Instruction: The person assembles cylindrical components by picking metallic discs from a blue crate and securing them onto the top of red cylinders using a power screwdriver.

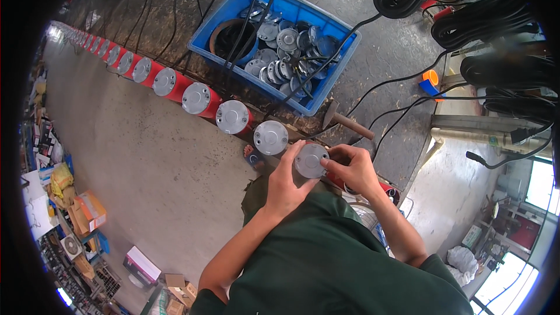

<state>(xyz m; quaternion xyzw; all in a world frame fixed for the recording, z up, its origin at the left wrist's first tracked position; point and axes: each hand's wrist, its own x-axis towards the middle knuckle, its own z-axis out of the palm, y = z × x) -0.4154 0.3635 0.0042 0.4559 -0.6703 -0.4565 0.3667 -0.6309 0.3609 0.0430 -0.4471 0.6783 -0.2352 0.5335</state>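
A round silver metal end cap (309, 162) sits between my hands at the bench edge, seemingly on a red cylinder mostly hidden beneath it. My left hand (286, 184) curls around the cap's left side, thumb and fingers on its rim. On the other side, my right hand (354, 169) is closed, its thumb and bent fingers gripping the cap's right edge. Just left of my fingers is another capped cylinder, its metal cap (271, 137) facing up. From there a row of red cylinders with silver caps (232, 117) runs off to the far left.
A blue crate (344, 73) on the bench holds many loose metal caps and a dark round pot (233, 38). Beside it lies a hammer (350, 122). Black cables trail across the bench, and coiled cable bundles (484, 20) hang at right. An open red cylinder (389, 191) stands right.
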